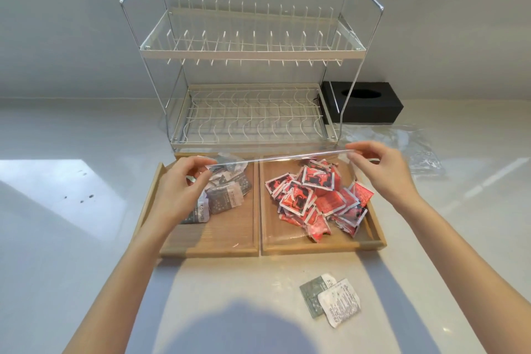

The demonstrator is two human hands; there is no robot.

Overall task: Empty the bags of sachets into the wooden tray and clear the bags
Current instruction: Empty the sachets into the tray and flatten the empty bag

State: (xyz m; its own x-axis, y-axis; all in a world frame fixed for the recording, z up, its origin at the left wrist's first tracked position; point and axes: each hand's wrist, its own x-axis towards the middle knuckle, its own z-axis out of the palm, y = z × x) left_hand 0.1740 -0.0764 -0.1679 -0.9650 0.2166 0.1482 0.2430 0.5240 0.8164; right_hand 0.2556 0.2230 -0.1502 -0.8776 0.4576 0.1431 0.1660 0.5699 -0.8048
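A two-compartment wooden tray (257, 250) lies on the counter in front of me. Grey sachets (227, 195) are piled in its left compartment, red sachets (319, 198) in its right one. Both hands hold a clear plastic bag (287, 181) stretched flat over the tray. My left hand (181, 190) pinches its top left corner and my right hand (385, 172) pinches its top right corner. Through the bag the tray and sachets show; I cannot tell if anything is inside it. Two grey sachets (330, 299) lie on the counter in front of the tray.
A white wire dish rack (253, 52) stands right behind the tray. A black tissue box (365, 103) sits to its right. Another crumpled clear bag (413, 149) lies on the counter right of the tray. A window runs along the back.
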